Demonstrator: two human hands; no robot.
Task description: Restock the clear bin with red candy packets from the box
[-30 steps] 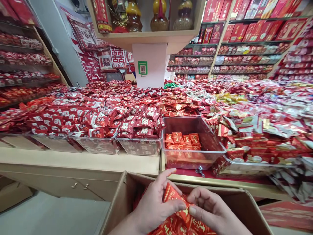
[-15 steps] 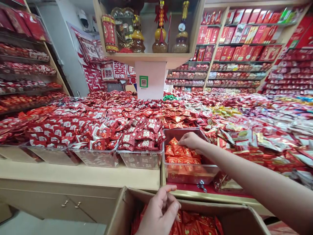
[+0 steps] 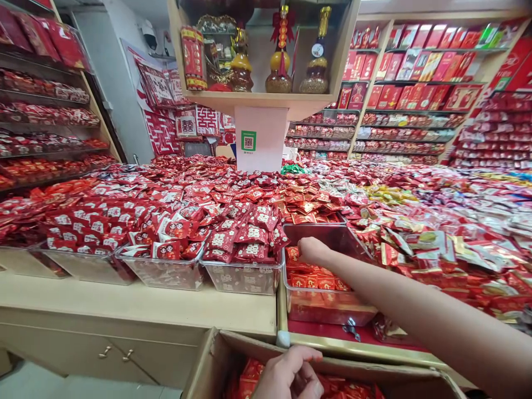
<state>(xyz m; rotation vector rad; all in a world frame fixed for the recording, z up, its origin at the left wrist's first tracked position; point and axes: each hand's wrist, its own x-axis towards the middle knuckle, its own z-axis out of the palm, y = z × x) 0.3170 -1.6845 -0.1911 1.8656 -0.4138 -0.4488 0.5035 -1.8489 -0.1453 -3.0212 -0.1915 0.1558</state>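
My right hand point(image 3: 315, 252) is inside the clear tub point(image 3: 328, 314), at the left of its back half, with the fingers curled in. A red packet point(image 3: 292, 254) shows right beside the fingertips, but my own knuckles hide the grip, so I cannot tell whether I have hold of it. More red packets point(image 3: 319, 281) stand in rows towards the tub's front wall. My left hand point(image 3: 291, 374) hangs over the carton point(image 3: 226, 346), loosely curled and partly open, cut off by the lower edge of the view; no packet shows in it. Under and around it lie the loose packets point(image 3: 250, 378) in the carton, red as well.

What could go wrong is mostly near my right arm. My forearm slants over the tub's right side, so a low sweep could catch the rim and drag the tub along the bench point(image 3: 137, 305). Pressing down hard with those fingers might tip the neat front rows or crease a wrapper. The heap point(image 3: 415, 260) to the right looks loosely piled, and a brush of my elbow could send some sliding into this tub. A small metal clip point(image 3: 351, 328) lies just before the tub; if the tub were pulled forward, it could get pushed off the edge.
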